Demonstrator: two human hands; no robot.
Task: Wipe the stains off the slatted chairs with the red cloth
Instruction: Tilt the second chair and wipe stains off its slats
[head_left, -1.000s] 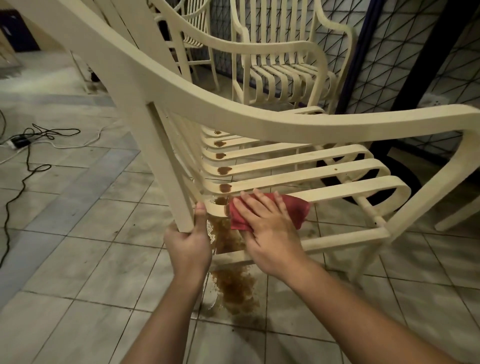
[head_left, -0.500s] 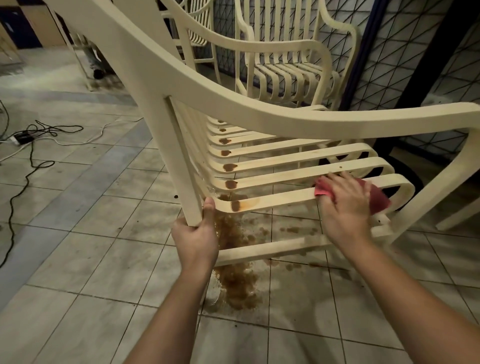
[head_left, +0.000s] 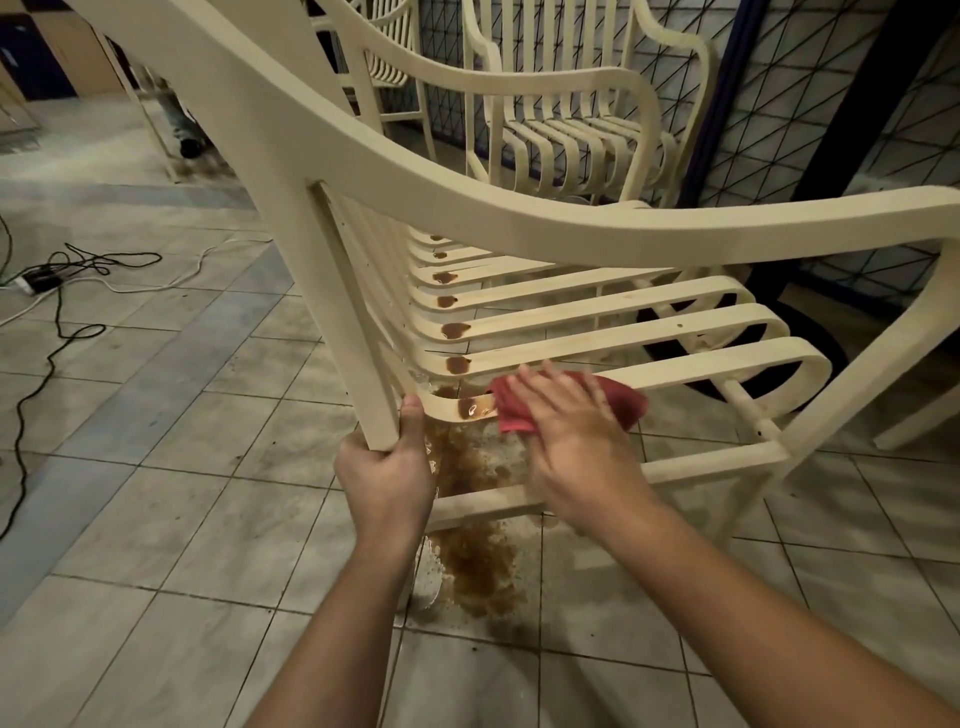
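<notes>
- Red cloth (head_left: 623, 402) lay bunched on the nearest slat (head_left: 727, 371) of the tilted slatted chair (head_left: 519, 228), pinned under the right hand (head_left: 576, 441); that hand's fingers were straight and spread, pressing flat rather than curling round the fabric
- left hand (head_left: 387, 467) gripped the lower end of the chair's frame post (head_left: 358, 364), fingers wrapped behind it and thumb lying up its edge; judged to be steadying the tilt
- wet brown stain (head_left: 470, 408) sat on that same slat just left of the cloth's edge, between the cloth and the left thumb; whether cloth and stain touched could not be told through the blur
- slat's long axis ran left to right, rising a little toward its looped right end; the coming stroke therefore probably called for a leftward sweep along the slat, into the bend by the post
- right hand was the one placed to make it; the left was occupied with the post
- further stains (head_left: 457, 365) marked the same bend on the slats behind, one after another; a brown puddle (head_left: 478, 571) spread on the tiled floor (head_left: 156, 519) beneath; the task was judged far from finished
- second slatted chair (head_left: 571, 135) stood behind, well apart
</notes>
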